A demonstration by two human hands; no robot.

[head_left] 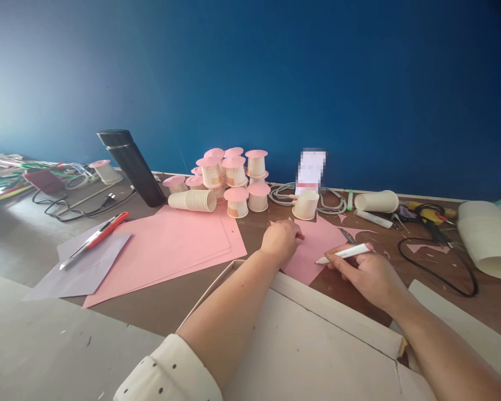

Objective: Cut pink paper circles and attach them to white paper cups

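The right hand [369,277] clamps the marker [353,252], long axis toward nine o'clock, tip at the pink sheet [305,270]; the left hand [279,242] (grip not discernible) lies at the tip's ten o'clock.

Strong, cool light comes from about ten o'clock, washing the wall [250,78] to pale lavender there; toward two o'clock it deepens to dark blue, and the far corner sinks to near black. The bench [255,229] is moderately bright, greyed by haze toward nine o'clock, where the clutter [29,170] smears. Shadows are soft and faint. The hands [280,242] and pen [348,252] look fairly clear, though fine detail is mushy. Wide-angle distortion slants the flask [136,172] toward nine o'clock and stretches the cups [484,231] at three. Blocky pixels cover the phone [311,170] toward two.
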